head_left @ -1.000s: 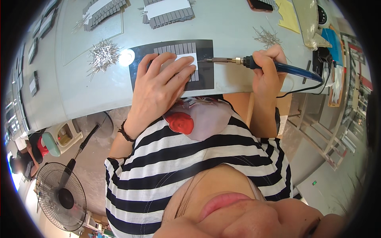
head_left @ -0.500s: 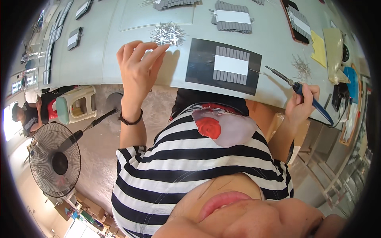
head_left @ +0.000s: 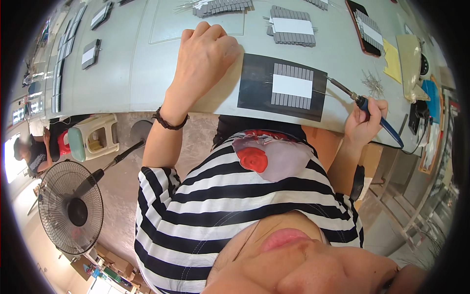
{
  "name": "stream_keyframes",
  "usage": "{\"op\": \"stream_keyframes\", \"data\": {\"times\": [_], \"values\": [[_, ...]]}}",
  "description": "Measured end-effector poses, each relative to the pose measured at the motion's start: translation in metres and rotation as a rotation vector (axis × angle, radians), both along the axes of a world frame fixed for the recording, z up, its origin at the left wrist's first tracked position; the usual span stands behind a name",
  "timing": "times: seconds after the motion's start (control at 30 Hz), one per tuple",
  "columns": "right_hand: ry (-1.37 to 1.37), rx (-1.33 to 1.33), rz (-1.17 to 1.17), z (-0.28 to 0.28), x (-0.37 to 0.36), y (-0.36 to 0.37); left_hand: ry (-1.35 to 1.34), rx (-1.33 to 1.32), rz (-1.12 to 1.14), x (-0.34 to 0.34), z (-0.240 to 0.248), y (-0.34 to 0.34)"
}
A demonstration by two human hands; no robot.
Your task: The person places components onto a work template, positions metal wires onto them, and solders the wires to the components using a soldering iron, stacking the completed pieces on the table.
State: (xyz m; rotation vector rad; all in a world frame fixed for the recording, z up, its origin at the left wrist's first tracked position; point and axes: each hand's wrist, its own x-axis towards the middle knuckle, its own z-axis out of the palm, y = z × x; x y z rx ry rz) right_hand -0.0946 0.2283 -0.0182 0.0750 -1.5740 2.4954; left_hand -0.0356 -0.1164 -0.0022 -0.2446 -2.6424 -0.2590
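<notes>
My left hand [head_left: 209,54] is closed, knuckles up, over the spot on the table left of the black mat [head_left: 252,93]. Its curled fingers hide the pile of thin silvery strips there and whatever they may hold. In my right hand [head_left: 364,122] is a soldering iron [head_left: 361,102] with a dark blue handle. Its tip points up and left, close to the mat's right edge. On the mat lies a flat piece of grey strips with a white band [head_left: 292,86] across its middle. Thin wires stick out from its left and right sides.
More banded grey pieces [head_left: 293,27] lie stacked beyond the mat. A phone [head_left: 364,41], loose wires [head_left: 373,84] and yellow paper [head_left: 391,61] are at the right. A standing fan [head_left: 71,208] and a stool [head_left: 95,137] are left of me; a person sits farther off.
My left hand has moved right, from open fingers beside the silvery strips to curled fingers covering them. My right hand still holds the soldering iron, its tip now nearer the mat.
</notes>
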Motion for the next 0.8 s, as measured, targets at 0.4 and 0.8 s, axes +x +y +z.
{"op": "stream_keyframes", "data": {"times": [0.4,0.8], "values": [[0.078,0.1,0.104,0.001,0.005,-0.003,-0.051,0.094,-0.206,0.009,0.006,0.03],[0.102,0.11,0.215,-0.001,0.003,-0.02,-0.091,0.012,-0.074,0.055,0.001,0.035]]}}
